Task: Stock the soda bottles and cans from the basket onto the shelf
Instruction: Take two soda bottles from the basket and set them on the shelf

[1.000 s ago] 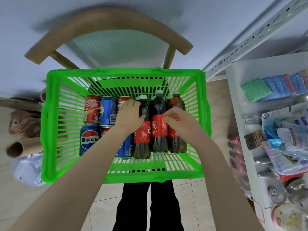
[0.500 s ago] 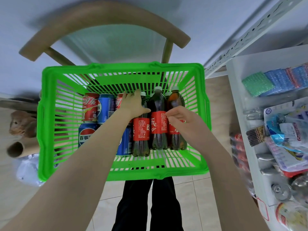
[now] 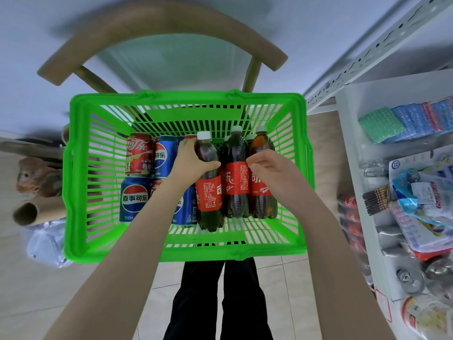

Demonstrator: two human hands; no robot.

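Tiled floor; wooden chair (image 3: 161, 23) behind, shelf (image 3: 353, 168) at right. Green basket (image 3: 186, 253) holds cans (image 3: 138, 153) and three bottles. Left hand (image 3: 191, 159) wrapped round leftmost bottle (image 3: 208, 190) at shoulder. Right hand (image 3: 272, 168) curled against middle bottle (image 3: 236, 182); cannot tell whether it grips. Risk: high one-handed hold lets bottle swing, topple neighbours, slip.

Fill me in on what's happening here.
A person reaches into a green basket set on a chair. The left hand grips a cola bottle near its neck. The right hand curls against the middle bottle and right bottle; its grip is unclear. Coca-Cola cans and Pepsi cans sit alongside.
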